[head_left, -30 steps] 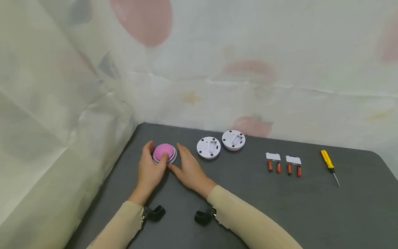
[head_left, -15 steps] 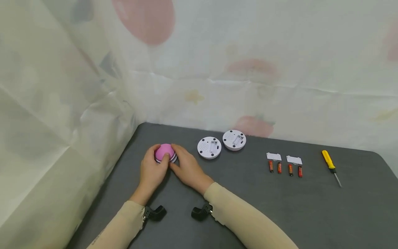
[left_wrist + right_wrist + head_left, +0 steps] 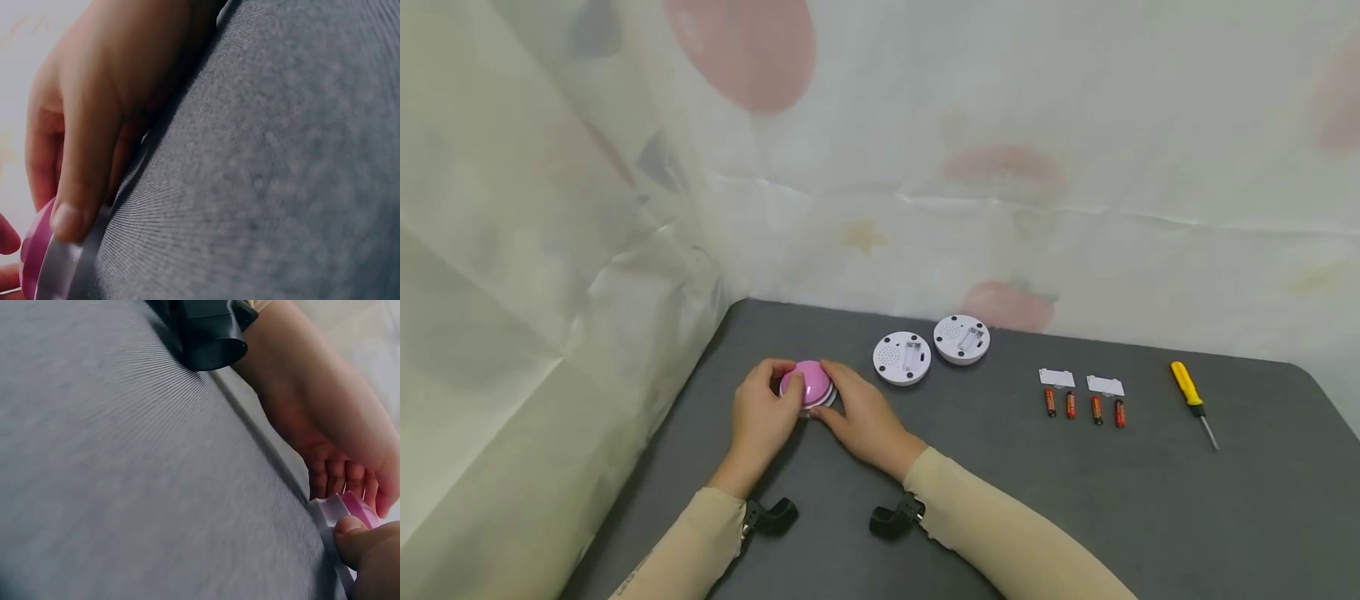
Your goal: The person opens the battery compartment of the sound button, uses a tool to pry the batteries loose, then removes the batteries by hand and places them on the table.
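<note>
A round push button [image 3: 808, 381] with a pink dome and a white base stands dome up on the grey table, near its left edge. From the left, my left hand [image 3: 762, 421] grips it, thumb at the front and fingers bent round the far side. My right hand [image 3: 871, 425] holds the opposite side, with its thumb low at the front and its fingers along the right. In the left wrist view the left thumb [image 3: 70, 219] lies on the button where pink meets white. The right thumb [image 3: 351, 532] presses on the white base in the right wrist view.
Right of the hands, two more white round units, one nearer [image 3: 891, 354] and one farther [image 3: 951, 331], lie underside up with open battery compartments. Beyond them are two white battery covers [image 3: 1057, 377], several red batteries [image 3: 1097, 410] and a yellow-handled screwdriver [image 3: 1186, 383]. Patterned cloth [image 3: 880, 208] hangs behind the table.
The right hand, earlier reaching beside the button with fingers apart from it, has closed in on its right side. The button has shifted slightly right and nearer, with both hands on it.
</note>
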Demonstrator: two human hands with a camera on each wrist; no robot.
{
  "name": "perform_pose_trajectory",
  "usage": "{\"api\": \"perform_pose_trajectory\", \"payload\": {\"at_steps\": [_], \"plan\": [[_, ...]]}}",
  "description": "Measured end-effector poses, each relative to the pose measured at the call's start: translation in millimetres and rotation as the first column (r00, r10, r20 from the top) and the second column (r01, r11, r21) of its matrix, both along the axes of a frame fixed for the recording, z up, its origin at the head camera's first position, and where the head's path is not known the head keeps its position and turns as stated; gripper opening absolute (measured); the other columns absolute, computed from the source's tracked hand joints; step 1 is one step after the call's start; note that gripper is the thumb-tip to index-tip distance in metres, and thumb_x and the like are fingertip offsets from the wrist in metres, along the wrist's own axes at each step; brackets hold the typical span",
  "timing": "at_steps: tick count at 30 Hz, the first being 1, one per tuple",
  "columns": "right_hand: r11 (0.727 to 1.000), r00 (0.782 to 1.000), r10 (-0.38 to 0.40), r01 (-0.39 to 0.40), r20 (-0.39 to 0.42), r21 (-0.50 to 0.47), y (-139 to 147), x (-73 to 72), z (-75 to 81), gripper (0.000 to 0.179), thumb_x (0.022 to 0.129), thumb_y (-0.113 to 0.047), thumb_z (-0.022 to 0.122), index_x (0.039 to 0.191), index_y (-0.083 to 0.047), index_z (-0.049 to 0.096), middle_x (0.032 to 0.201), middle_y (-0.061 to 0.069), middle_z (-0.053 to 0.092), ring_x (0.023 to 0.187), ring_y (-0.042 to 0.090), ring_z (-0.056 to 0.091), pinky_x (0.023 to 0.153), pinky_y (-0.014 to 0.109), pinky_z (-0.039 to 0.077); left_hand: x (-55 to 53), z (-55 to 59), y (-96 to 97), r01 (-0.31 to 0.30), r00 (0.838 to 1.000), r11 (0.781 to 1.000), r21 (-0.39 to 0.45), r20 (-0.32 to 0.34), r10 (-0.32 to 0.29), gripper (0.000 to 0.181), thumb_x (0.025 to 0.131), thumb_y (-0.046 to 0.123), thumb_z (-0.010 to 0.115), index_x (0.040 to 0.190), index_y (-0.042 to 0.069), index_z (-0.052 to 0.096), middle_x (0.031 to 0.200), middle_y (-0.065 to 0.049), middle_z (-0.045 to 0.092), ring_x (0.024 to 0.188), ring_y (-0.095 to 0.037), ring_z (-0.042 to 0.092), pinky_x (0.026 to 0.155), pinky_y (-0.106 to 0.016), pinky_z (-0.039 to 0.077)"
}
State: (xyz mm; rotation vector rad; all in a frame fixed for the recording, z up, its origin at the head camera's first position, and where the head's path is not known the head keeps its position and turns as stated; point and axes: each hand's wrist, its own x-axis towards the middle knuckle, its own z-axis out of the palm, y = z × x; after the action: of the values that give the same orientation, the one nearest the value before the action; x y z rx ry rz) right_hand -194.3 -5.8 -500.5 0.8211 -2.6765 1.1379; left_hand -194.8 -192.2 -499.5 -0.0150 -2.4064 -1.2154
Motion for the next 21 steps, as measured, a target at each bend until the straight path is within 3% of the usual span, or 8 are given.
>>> {"api": "perform_pose_trajectory", "payload": {"at_steps": [8, 15, 21], "plan": [[0.999, 0.999, 0.047, -0.047, 0.011, 0.004, 30, 16.2, -0.9, 0.072, 0.102, -0.025, 0.081, 0.162, -0.003, 0.048, 0.162, 0.012, 0.054, 0.152, 0.023, 0.049, 0.124, 0.038, 0.039, 8.7, 5.8, 9.7, 0.011, 1.000, 0.998, -0.062, -0.013, -0.011, 0.015, 0.101, 0.022, 0.074, 0.093, 0.010, 0.079, 0.075, 0.000, 0.071, 0.067, -0.017, 0.063, 0.063, -0.037, 0.048], [0.996, 0.996, 0.090, -0.090, 0.010, 0.003, 60, 34.0, 2.2, 0.072, 0.101, -0.023, 0.081, 0.161, -0.001, 0.049, 0.162, 0.013, 0.055, 0.152, 0.024, 0.049, 0.125, 0.041, 0.038, 18.2, 10.8, 24.2, 0.083, 0.997, 0.991, -0.102, 0.005, -0.083, 0.018, 0.101, 0.022, 0.074, 0.088, 0.014, 0.082, 0.067, 0.007, 0.064, 0.060, -0.013, 0.057, 0.057, -0.034, 0.043], [0.993, 0.993, 0.119, -0.120, 0.010, 0.018, 86, 47.6, 3.5, 0.072, 0.101, -0.022, 0.082, 0.162, -0.003, 0.048, 0.162, 0.012, 0.054, 0.152, 0.024, 0.049, 0.123, 0.043, 0.041, 26.1, 14.8, 37.3, 0.157, 0.987, 0.984, -0.088, 0.029, -0.155, 0.024, 0.100, 0.020, 0.075, 0.077, 0.017, 0.080, 0.059, 0.011, 0.057, 0.057, -0.012, 0.052, 0.053, -0.032, 0.039]]}}
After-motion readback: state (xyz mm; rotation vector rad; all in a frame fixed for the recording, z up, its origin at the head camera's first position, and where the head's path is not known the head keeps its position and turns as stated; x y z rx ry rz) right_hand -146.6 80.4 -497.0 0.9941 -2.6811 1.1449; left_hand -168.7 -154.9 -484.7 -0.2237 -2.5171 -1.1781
